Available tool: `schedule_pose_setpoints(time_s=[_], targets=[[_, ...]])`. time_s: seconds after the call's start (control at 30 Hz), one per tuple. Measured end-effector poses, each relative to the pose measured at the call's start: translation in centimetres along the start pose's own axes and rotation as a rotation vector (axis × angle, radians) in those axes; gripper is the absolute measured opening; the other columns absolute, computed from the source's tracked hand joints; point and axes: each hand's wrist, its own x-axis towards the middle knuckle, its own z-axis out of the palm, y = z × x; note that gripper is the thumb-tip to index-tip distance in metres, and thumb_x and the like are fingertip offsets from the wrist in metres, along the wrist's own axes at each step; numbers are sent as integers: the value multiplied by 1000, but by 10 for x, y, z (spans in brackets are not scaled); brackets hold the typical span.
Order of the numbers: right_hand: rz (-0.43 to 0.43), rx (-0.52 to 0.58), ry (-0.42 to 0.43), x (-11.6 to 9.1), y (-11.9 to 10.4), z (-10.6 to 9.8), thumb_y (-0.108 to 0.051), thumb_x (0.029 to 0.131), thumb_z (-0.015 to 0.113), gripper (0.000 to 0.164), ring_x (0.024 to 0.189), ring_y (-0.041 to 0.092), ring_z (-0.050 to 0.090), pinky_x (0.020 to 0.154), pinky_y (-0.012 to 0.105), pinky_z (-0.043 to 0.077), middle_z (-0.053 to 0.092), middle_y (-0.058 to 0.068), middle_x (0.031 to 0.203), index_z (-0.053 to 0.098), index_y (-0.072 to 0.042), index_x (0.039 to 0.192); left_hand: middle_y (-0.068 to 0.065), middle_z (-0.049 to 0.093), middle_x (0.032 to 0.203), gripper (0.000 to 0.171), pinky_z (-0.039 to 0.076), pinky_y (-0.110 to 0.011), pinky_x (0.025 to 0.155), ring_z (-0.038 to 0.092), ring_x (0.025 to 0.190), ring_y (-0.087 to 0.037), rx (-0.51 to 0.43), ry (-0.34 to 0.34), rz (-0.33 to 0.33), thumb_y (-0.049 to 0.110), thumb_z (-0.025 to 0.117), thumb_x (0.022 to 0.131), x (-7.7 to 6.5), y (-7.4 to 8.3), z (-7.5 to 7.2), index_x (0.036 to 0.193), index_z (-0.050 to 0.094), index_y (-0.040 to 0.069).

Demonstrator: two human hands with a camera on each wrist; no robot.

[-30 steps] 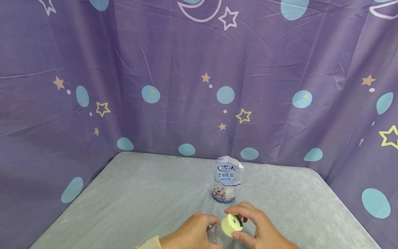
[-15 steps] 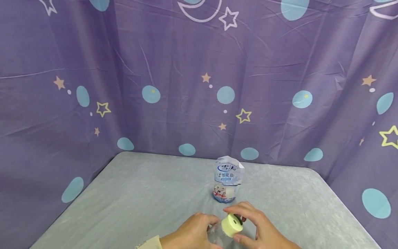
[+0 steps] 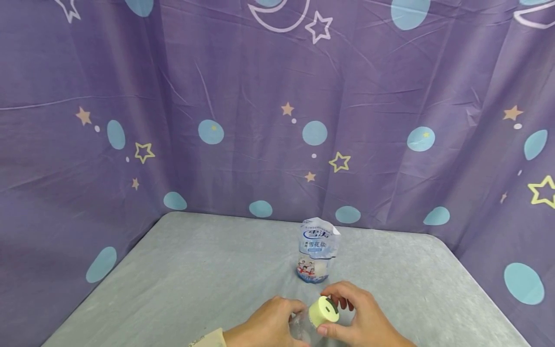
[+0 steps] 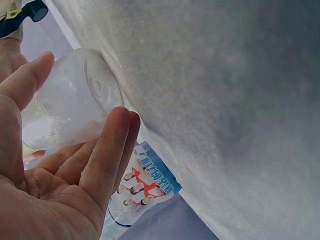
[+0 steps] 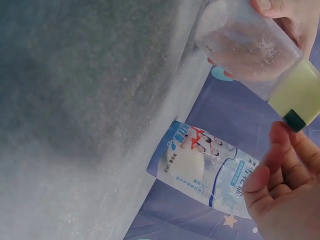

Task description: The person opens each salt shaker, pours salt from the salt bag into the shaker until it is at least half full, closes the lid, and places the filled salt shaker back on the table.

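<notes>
My left hand (image 3: 269, 323) grips a clear plastic jar (image 3: 301, 326), which is tilted with its base low, close to the cloth, and its top to the right. White grains cling inside it, seen in the right wrist view. A pale yellow lid (image 3: 321, 312) with a small slot and a dark green tab (image 5: 294, 120) is on the jar. At the lid is my right hand (image 3: 364, 315): its thumb touches the near lower edge, and curled fingers are at the tab side. One fingertip (image 5: 280, 131) meets the tab in the right wrist view.
Behind the hands a blue and white salt pouch (image 3: 315, 248) stands upright on the grey cloth-covered table (image 3: 208, 270). A purple curtain (image 3: 260, 96) with stars and moons hangs around the back and sides.
My right hand has turned at the lid: its fingers have slid back to the right, and the thumb has moved left along the lower edge. The left hand and jar hold still.
</notes>
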Motion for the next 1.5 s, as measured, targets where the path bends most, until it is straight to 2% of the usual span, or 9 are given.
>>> schedule_pose_setpoints(time_s=[0.17,0.33,0.67,0.8,1.03,1.17,1.3,1.4,1.5], targets=[[16,5,2,-1,0,2,-27,78,92,43,71,5,52,63,16,41,60,-12,84,67,-23,113,20,57,71,32,41,-20,53,47,62,2,-28,-11,-7,29,94,71,0,0,0,95,74,23],[-1,-7,7,-1,1,2,-24,80,90,41,73,3,53,63,18,43,61,-12,86,67,-23,113,20,58,72,32,42,-21,55,48,63,1,-37,-17,-23,29,94,72,0,0,-1,97,74,24],[-58,1,-25,-1,3,-2,-18,81,88,51,81,4,54,65,22,45,63,-12,95,65,-22,126,22,55,69,31,40,-20,56,47,63,1,30,12,0,31,94,70,-1,1,0,92,73,26],[-29,23,-62,-1,1,-4,-18,84,85,52,83,3,53,67,22,44,62,-13,101,64,-23,131,21,55,69,31,40,-20,55,47,63,1,27,11,3,30,94,70,-1,1,0,90,72,26],[-70,62,-103,0,1,-5,-12,84,81,55,89,7,54,63,22,43,63,-9,111,61,-21,135,20,51,65,29,37,-20,52,44,60,1,18,-3,4,31,94,71,-1,-1,0,85,69,27],[-75,105,-119,0,2,-6,-8,85,78,56,93,8,55,65,25,45,64,-5,116,61,-20,137,20,50,65,30,36,-20,52,43,60,1,35,2,19,33,94,71,0,-1,0,83,67,27],[-124,120,-122,-1,4,-5,-7,84,77,58,99,10,56,72,26,47,64,-2,121,60,-16,138,21,52,66,29,37,-20,53,44,60,1,46,6,22,32,94,71,-1,-1,0,84,68,27],[-152,113,-115,0,5,-5,-8,83,77,60,101,11,56,76,26,48,63,-1,122,59,-14,139,21,55,68,29,39,-20,55,46,62,1,20,-3,14,32,93,71,-1,0,-1,86,69,27],[-139,97,-103,0,5,-6,-11,83,81,63,99,10,57,74,27,49,64,0,121,58,-12,141,22,58,72,29,42,-21,58,49,65,1,-13,-15,-5,31,93,72,0,0,-1,90,71,26]])
